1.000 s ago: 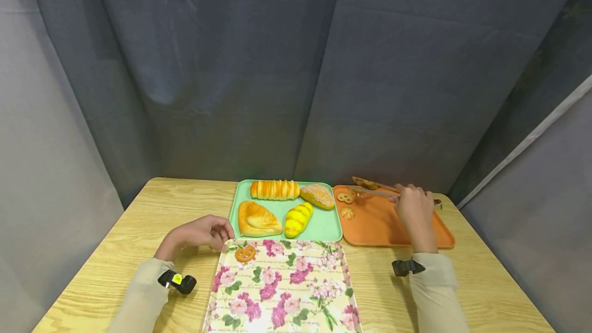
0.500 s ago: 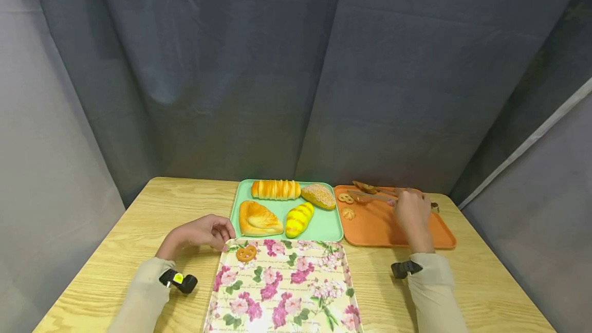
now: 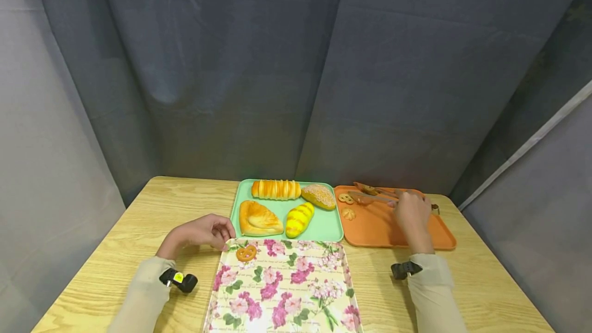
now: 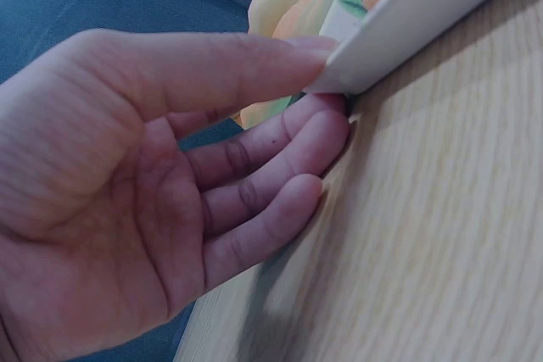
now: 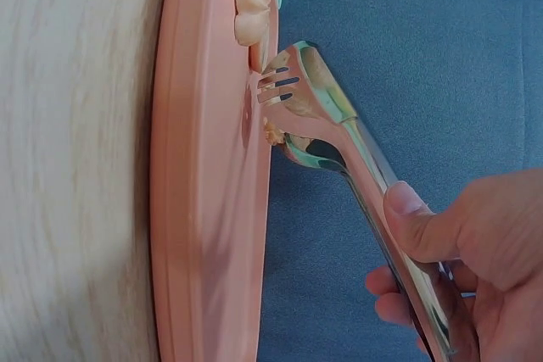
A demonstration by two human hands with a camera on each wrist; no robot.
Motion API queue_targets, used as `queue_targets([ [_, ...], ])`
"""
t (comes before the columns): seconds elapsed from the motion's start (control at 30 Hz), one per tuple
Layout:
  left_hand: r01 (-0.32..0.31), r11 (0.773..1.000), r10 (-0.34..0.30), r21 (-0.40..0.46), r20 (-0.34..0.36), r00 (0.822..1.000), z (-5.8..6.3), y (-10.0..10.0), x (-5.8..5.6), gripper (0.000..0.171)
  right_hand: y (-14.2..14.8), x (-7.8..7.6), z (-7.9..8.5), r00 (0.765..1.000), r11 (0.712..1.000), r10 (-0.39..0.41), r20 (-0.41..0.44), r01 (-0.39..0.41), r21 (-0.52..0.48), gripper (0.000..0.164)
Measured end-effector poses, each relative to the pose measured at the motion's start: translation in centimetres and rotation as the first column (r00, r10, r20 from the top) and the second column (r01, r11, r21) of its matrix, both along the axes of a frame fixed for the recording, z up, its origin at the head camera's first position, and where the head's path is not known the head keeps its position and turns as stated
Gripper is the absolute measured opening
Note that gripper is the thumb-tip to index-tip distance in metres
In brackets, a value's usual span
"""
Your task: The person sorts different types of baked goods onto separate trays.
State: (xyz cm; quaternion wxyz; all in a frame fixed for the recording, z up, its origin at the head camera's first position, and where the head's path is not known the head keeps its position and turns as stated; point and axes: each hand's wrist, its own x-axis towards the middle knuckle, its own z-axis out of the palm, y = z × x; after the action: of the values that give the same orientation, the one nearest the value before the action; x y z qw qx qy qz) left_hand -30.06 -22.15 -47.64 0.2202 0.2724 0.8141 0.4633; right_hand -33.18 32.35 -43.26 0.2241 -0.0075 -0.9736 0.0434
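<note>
At the far left corner of the flowered tray, my left hand pinches the rim between thumb and fingers; the left wrist view shows the thumb against the tray's side. A pretzel lies in that corner. My right hand grips metal tongs over the orange tray. The tongs' slotted ends reach down at the tray's far side, around a small brown cookie, partly hidden. Whether they squeeze it I cannot tell. Left of them lie a pretzel-shaped cookie and a round swirled cookie.
A green tray between them holds a striped roll, a sesame bun, a folded pastry and a yellow bread. A dark curtain stands behind the wooden table.
The right hand has lowered slightly and shifted left, bringing the tongs' ends down toward the orange tray. The left hand stays at the flowered tray's corner.
</note>
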Motion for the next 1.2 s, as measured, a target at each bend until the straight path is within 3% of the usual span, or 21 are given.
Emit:
queue_targets([
  [0.73, 0.016, 1.000, -0.016, 0.010, 0.001, 1.000, -0.2, -0.1, -0.2, 0.030, -0.1, 0.2, 0.3, 1.000, 1.000, 0.014, -0.025, -0.014, -0.017, 0.028],
  [1.2, 0.011, 1.000, -0.011, 0.006, -0.005, 1.000, 0.0, 0.0, 0.0, 0.029, -1.8, 1.3, 2.2, 0.989, 0.994, 0.106, -0.101, -0.109, -0.021, 0.034],
])
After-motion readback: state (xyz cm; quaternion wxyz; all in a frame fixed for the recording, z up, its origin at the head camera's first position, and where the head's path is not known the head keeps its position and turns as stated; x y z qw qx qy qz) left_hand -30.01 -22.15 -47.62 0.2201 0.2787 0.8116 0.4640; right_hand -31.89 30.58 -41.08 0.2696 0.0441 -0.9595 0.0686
